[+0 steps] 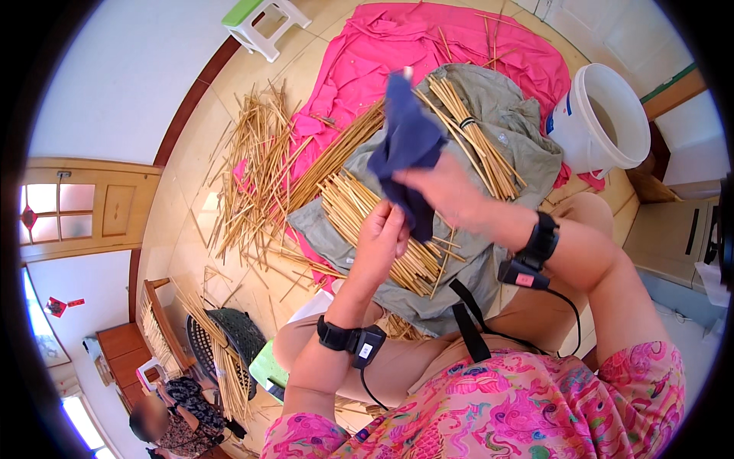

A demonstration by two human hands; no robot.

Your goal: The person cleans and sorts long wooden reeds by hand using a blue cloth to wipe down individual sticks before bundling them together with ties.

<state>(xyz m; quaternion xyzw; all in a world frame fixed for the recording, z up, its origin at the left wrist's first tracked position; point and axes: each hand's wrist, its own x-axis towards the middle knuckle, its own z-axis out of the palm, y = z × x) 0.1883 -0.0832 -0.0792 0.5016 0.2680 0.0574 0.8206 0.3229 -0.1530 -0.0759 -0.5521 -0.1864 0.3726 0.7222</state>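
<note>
Tiled floor (pixel 177 229) lies strewn with sticks (pixel 260 164) while left grip (pixel 381 239) pinches and blurred right grip (pixel 449 191) clasps navy cloth (pixel 408 131).

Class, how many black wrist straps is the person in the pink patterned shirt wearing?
2: one strap just behind the left hand, which pinches dark blue cloth; another strap behind the right hand. Neither is hidden.
</note>
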